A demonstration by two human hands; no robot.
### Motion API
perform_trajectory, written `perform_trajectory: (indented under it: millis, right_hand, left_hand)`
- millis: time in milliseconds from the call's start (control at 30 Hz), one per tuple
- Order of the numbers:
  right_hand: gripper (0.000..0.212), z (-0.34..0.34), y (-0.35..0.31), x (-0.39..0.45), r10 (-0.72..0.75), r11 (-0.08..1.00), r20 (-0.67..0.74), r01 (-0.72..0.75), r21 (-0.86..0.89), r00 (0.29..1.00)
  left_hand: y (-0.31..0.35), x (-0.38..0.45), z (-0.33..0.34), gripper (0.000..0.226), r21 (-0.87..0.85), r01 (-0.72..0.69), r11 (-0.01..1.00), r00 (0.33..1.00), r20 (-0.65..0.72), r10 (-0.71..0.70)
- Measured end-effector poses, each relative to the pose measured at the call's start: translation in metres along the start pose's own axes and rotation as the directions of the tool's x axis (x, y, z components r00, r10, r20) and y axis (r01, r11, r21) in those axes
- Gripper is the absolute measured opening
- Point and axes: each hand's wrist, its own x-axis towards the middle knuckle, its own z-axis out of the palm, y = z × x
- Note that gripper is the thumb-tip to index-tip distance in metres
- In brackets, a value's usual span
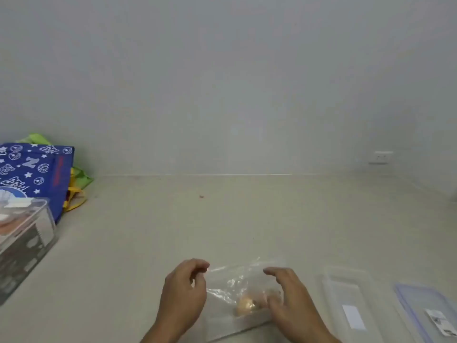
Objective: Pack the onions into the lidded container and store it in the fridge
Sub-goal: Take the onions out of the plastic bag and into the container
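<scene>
Head view: both hands at lower centre on clear bag (237,293) w/ onions (247,304); left hand (184,293) pinches its edge, right hand (288,297) open on it. Blue tote (34,169) upper left, print unreadable.

Left hand (184,293): enters from the near edge of the worktop (148,231), forearm angled up and to the right. Fingers curled inward, thumb and forefinger tips drawn close together in a pinch at the top; whether they grip anything cannot be told.

Right hand (288,299): enters from the near edge, forearm angled up and to the left. Palm turned down and toward the left hand, fingers spread and gently arched, thumb lowered. Hand unclenched.

The two hands face each other, apart, at the middle of the near edge.
</scene>
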Motion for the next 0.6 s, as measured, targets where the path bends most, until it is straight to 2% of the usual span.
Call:
perform_trajectory:
  millis: [167, 333, 467, 600]
  right_hand:
    - [0.053, 0.001, 0.002, 0.032, 0.026, 0.994, 0.058, -0.02, -0.107, 0.998]
    - [0.056, 0.013, 0.008, 0.052, 0.016, 0.963, 0.084, 0.008, -0.27, 0.996]
    - [0.054, 0.025, 0.016, 0.052, -0.001, 0.933, 0.05, 0.019, -0.359, 0.999]
    - [0.044, 0.032, 0.024, 0.042, 0.006, 0.933, -0.046, -0.022, -0.36, 0.999]
  left_hand:
    - [0.007, 0.034, 0.018, 0.027, 0.121, -0.054, 0.991, 0.985, 0.167, 0.033]
    - [0.001, 0.06, 0.044, 0.024, 0.332, -0.124, 0.935, 0.904, 0.426, -0.031]
    - [-0.006, 0.059, 0.057, 0.013, 0.361, -0.043, 0.931, 0.854, 0.498, -0.153]
    - [-0.007, 0.05, 0.06, 0.019, 0.301, 0.086, 0.95, 0.817, 0.524, -0.24]
